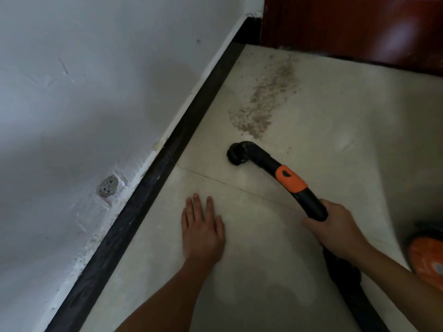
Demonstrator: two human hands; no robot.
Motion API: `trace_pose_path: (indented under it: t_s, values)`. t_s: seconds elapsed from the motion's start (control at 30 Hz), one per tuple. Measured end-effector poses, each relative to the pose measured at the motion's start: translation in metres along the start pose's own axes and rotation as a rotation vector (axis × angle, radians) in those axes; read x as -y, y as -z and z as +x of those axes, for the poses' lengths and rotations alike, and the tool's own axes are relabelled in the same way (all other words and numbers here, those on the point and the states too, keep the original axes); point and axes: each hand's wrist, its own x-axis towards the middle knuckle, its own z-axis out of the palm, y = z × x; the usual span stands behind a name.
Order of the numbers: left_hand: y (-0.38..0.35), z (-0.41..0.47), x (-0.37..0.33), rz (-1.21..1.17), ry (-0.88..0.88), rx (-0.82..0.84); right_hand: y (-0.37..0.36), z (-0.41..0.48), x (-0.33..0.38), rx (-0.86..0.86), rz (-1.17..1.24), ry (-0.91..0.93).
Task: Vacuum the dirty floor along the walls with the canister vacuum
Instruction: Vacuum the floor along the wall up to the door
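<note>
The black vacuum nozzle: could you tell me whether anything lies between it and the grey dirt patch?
Nothing visible does. Only bare pale floor tile separates the black curved vacuum nozzle from the grey dirt patch; the left hand rests flat on the tile, on the nozzle's near side.

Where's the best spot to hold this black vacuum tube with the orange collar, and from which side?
Grip the straight black section just behind the orange collar, where the right hand holds the tube, coming from above. The bent nozzle end points down at the floor near the dirt, so a rear grip likely steers it best.
</note>
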Motion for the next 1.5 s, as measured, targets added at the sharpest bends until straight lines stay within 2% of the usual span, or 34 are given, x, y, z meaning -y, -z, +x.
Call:
trace_pose_path:
  t_s: [0.17, 0.23, 0.37, 0.5, 0.63, 0.8, 0.97, 1.1, 1.2, 1.3, 1.43, 1.5]
  values:
    - [0.008, 0.003, -0.011, 0.068, -0.009, 0.024, 0.063, -0.009, -0.048, -0.308, 0.155, -0.200]
    - [0.010, 0.003, -0.014, 0.082, -0.002, 0.047, 0.067, -0.008, -0.055, -0.360, 0.176, -0.226]
    - [0.017, 0.021, -0.030, 0.004, 0.031, 0.024, 0.048, -0.009, -0.048, -0.240, 0.099, -0.146]
    - [0.018, 0.054, -0.042, -0.037, 0.082, 0.027, 0.044, 0.010, -0.034, -0.260, 0.105, -0.098]
    - [0.008, 0.049, -0.038, -0.012, 0.083, 0.023, 0.034, 0.022, -0.024, -0.166, 0.069, -0.054]
    - [0.002, 0.051, -0.037, -0.012, 0.073, -0.045, 0.028, 0.042, -0.011, -0.184, 0.050, -0.029]
    - [-0.002, 0.050, -0.038, -0.004, 0.072, -0.053, 0.023, 0.053, -0.007, -0.174, 0.129, -0.039]
    - [-0.005, 0.052, -0.036, -0.001, 0.083, -0.052, 0.017, 0.066, 0.006, -0.115, 0.101, 0.001]
    - [-0.004, 0.052, -0.036, -0.002, 0.076, -0.045, 0.010, 0.076, 0.016, -0.149, 0.067, 0.028]
    - [-0.004, 0.052, -0.034, 0.004, 0.083, -0.032, 0.002, 0.085, 0.027, -0.088, 0.028, 0.061]
    - [-0.003, 0.052, -0.036, 0.003, 0.083, -0.031, 0.002, 0.103, 0.038, -0.134, 0.057, 0.058]
    - [-0.004, 0.053, -0.035, 0.002, 0.089, -0.030, -0.003, 0.114, 0.047, -0.102, 0.050, 0.070]
